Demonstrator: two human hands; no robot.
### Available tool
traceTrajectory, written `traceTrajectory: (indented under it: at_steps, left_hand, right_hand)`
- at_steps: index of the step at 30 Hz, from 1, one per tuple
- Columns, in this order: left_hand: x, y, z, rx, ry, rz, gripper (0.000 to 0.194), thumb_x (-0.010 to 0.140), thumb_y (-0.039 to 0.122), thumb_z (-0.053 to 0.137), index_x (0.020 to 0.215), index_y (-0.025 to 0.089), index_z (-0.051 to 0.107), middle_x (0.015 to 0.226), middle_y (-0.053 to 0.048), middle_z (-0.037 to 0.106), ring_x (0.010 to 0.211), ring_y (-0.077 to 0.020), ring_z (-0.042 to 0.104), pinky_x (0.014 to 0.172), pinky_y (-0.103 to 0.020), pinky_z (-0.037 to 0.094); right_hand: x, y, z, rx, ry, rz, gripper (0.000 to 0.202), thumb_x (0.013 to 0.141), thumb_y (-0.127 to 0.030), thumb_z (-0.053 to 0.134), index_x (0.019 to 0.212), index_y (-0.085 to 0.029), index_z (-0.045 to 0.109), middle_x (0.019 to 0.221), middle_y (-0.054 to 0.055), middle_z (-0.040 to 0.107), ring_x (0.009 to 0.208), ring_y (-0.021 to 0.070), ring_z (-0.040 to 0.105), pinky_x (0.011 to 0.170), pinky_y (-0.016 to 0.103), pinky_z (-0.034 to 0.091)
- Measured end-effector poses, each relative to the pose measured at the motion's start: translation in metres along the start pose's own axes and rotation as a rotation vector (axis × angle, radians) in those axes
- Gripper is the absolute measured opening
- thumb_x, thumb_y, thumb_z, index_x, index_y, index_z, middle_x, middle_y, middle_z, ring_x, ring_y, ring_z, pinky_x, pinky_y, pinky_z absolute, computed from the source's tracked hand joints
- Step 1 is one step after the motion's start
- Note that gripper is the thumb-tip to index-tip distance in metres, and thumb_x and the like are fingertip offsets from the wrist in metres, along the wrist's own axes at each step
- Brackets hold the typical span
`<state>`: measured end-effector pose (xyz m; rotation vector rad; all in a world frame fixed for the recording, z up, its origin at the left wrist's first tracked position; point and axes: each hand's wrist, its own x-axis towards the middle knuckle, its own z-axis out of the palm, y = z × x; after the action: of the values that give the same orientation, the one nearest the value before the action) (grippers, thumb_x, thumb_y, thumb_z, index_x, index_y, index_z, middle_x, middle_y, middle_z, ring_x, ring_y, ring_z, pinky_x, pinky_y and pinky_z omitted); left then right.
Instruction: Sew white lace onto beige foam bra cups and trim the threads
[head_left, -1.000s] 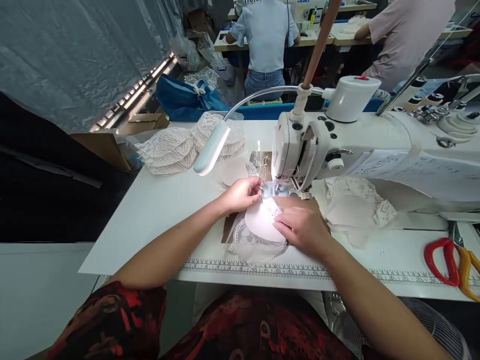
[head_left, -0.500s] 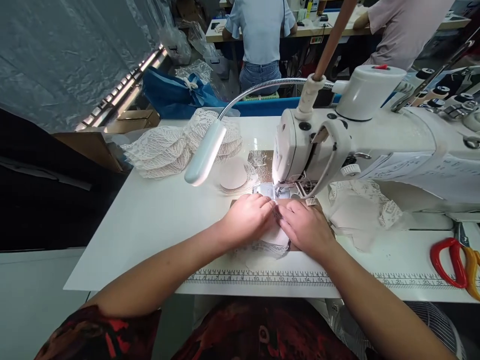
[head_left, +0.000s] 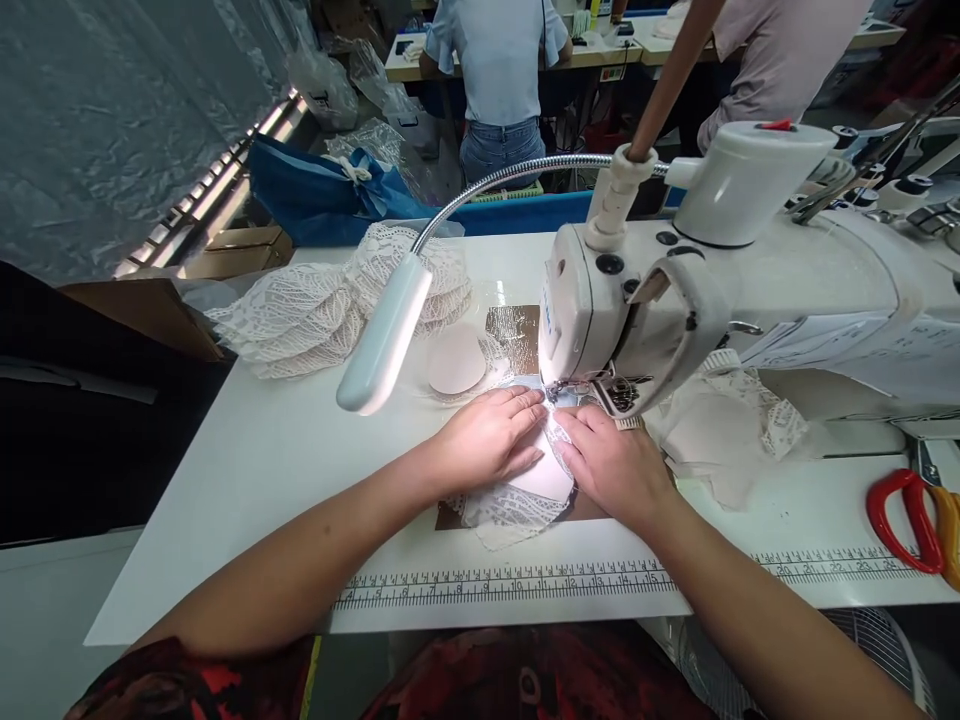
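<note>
A white lace-edged fabric piece (head_left: 536, 478) lies on the sewing machine bed beneath both hands, its far end by the presser foot (head_left: 553, 392). Fingers stretched out and thumb apart, my left hand (head_left: 480, 440) rests flat on its left side. My right hand (head_left: 619, 455) touches the lace edge on the right with its fingertips, fingers and thumb apart. The fingers partly hide the fabric close to the needle. The white sewing machine (head_left: 637, 310) stands just beyond my hands. Left of the foot lies another lace piece with a smooth oval pad (head_left: 456, 360).
Stacked lace pieces (head_left: 300, 310) lie at the back left, under a bendable lamp (head_left: 386, 335). More lace fabric (head_left: 712, 430) sits right of my right hand. Scissors (head_left: 907, 520) rest at the right edge. A printed ruler (head_left: 510, 590) runs along the front. Two people work behind.
My left hand has shifted left and its thumb has spread from the fingers, baring more of the fabric. My right hand stays on the lace edge. The camera view has moved slightly.
</note>
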<state>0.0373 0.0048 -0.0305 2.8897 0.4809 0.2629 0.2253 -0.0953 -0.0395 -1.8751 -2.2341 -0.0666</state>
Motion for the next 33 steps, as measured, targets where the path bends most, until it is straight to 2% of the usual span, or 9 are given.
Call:
traceTrajectory:
  at_steps: [4, 7, 12, 14, 18, 20, 24, 29, 33]
  left_hand:
    - [0.004, -0.009, -0.006, 0.008, -0.059, 0.027, 0.050, 0.092, 0.039, 0.051, 0.129, 0.006, 0.055, 0.137, -0.019, 0.055, 0.123, -0.0322, 0.054, 0.102, -0.045, 0.048]
    - [0.005, -0.013, -0.013, 0.004, -0.105, 0.055, 0.050, 0.092, 0.038, 0.053, 0.130, 0.007, 0.055, 0.137, -0.019, 0.054, 0.122, -0.0314, 0.054, 0.101, -0.044, 0.048]
    - [0.002, -0.004, -0.023, 0.057, -0.099, 0.089, 0.037, 0.090, 0.021, 0.050, 0.122, 0.007, 0.060, 0.135, -0.019, 0.055, 0.122, -0.0322, 0.052, 0.101, -0.047, 0.046]
    - [0.001, 0.003, -0.022, 0.055, -0.081, 0.105, 0.034, 0.090, 0.020, 0.050, 0.120, 0.007, 0.060, 0.133, -0.019, 0.056, 0.123, -0.0316, 0.051, 0.102, -0.048, 0.043]
    - [0.000, 0.012, -0.015, -0.015, -0.055, 0.088, 0.039, 0.092, 0.037, 0.052, 0.119, 0.009, 0.060, 0.120, -0.019, 0.061, 0.119, -0.0321, 0.052, 0.103, -0.050, 0.041]
    - [-0.001, 0.012, -0.011, -0.038, -0.060, 0.076, 0.041, 0.092, 0.041, 0.052, 0.116, 0.009, 0.061, 0.113, -0.019, 0.062, 0.112, -0.0314, 0.054, 0.102, -0.050, 0.041]
    - [-0.004, 0.009, -0.008, -0.071, -0.042, 0.069, 0.034, 0.092, 0.037, 0.052, 0.111, 0.010, 0.062, 0.107, -0.017, 0.062, 0.105, -0.0297, 0.056, 0.100, -0.050, 0.042]
    - [-0.005, 0.005, -0.009, -0.106, -0.030, 0.083, 0.030, 0.092, 0.036, 0.052, 0.107, 0.012, 0.061, 0.106, -0.017, 0.062, 0.107, -0.0300, 0.056, 0.100, -0.050, 0.041]
    - [-0.005, 0.000, -0.010, -0.098, -0.036, 0.096, 0.028, 0.092, 0.035, 0.052, 0.105, 0.012, 0.062, 0.107, -0.017, 0.063, 0.112, -0.0309, 0.054, 0.103, -0.051, 0.039]
  right_hand:
    - [0.003, -0.003, -0.001, -0.013, -0.016, 0.037, 0.023, 0.090, -0.028, 0.055, 0.104, -0.021, 0.072, 0.096, 0.008, 0.070, 0.071, 0.0192, 0.057, 0.053, 0.032, 0.030]
    - [0.003, -0.002, -0.001, -0.002, -0.013, 0.038, 0.025, 0.092, -0.027, 0.053, 0.106, -0.020, 0.071, 0.095, 0.008, 0.070, 0.070, 0.0193, 0.057, 0.053, 0.031, 0.030]
    - [-0.001, 0.004, -0.001, 0.093, -0.026, 0.071, 0.030, 0.094, -0.026, 0.047, 0.114, -0.018, 0.067, 0.101, 0.010, 0.070, 0.071, 0.0192, 0.058, 0.058, 0.029, 0.037]
    - [-0.002, 0.005, -0.002, 0.146, -0.017, 0.083, 0.030, 0.095, -0.023, 0.044, 0.115, -0.018, 0.067, 0.100, 0.010, 0.070, 0.073, 0.0191, 0.059, 0.062, 0.029, 0.040]
    - [-0.001, 0.005, -0.005, 0.187, -0.013, 0.106, 0.031, 0.094, -0.020, 0.042, 0.111, -0.018, 0.068, 0.097, 0.010, 0.070, 0.071, 0.0184, 0.059, 0.062, 0.028, 0.041]
    - [-0.001, 0.005, -0.005, 0.190, -0.012, 0.119, 0.030, 0.093, -0.019, 0.043, 0.108, -0.018, 0.069, 0.097, 0.010, 0.070, 0.069, 0.0182, 0.059, 0.060, 0.028, 0.041]
    - [0.000, 0.004, -0.007, 0.200, -0.002, 0.105, 0.031, 0.091, -0.017, 0.042, 0.105, -0.019, 0.069, 0.097, 0.009, 0.071, 0.068, 0.0176, 0.059, 0.059, 0.028, 0.040]
    - [-0.002, 0.005, -0.006, 0.228, 0.027, 0.018, 0.031, 0.090, -0.016, 0.043, 0.104, -0.022, 0.070, 0.098, 0.006, 0.070, 0.068, 0.0158, 0.056, 0.057, 0.027, 0.037]
    - [-0.004, 0.009, -0.001, 0.206, 0.021, -0.040, 0.038, 0.082, -0.008, 0.043, 0.104, -0.023, 0.071, 0.095, 0.005, 0.070, 0.062, 0.0145, 0.050, 0.054, 0.027, 0.033]
